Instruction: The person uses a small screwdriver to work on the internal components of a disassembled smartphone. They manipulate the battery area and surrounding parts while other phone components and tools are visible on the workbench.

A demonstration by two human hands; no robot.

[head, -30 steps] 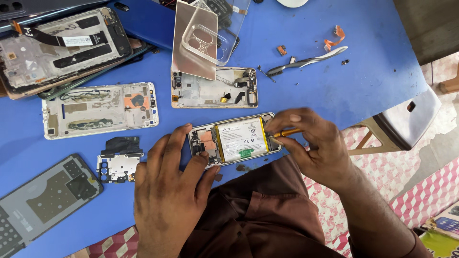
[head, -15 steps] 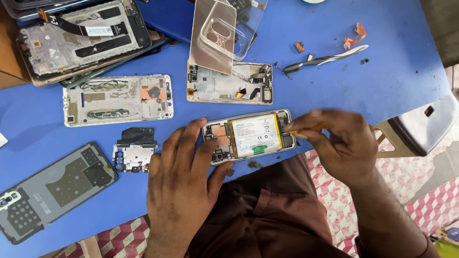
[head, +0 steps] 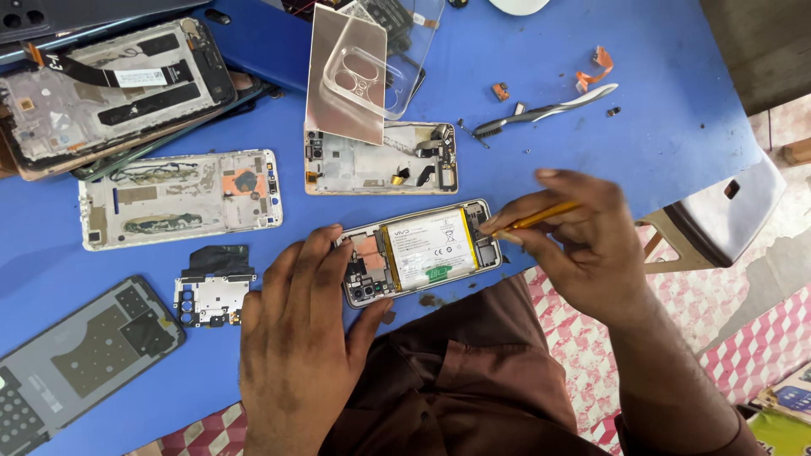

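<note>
- Blue covers the counter [head: 591, 160], and at its near edge lies the opened phone [head: 420, 252], back cover off, with its white battery [head: 428, 247] facing up.
- The left hand [head: 296, 346] lies flat with its fingers spread over the phone's left end, fingertips pressing on the frame to pin it down.
- The right hand [head: 583, 245] is pinched around a thin yellow-handled tool [head: 536, 219], whose tip meets the phone's right end, just beside the battery.
- Compared with a second ago, the phone sits in much the same place at the near edge and the left hand has not let go. The right hand, which was then curled over the phone's right end, now shows the tool more plainly, angled in from the right.
- I judge the work to be settled on that right end of the phone, with the grip steady rather than shifting.
- Beyond the phone, farther off, lies another stripped phone frame [head: 380, 159], with a clear case [head: 372, 59] leaning over its far side.
- To the left lie a white frame [head: 180, 198] and a small black-and-white board part [head: 211, 287]; a grey back panel [head: 84, 355] sits at the near left.
- A pair of tweezers [head: 549, 110] rests at the far right, near small orange scraps [head: 596, 72].
</note>
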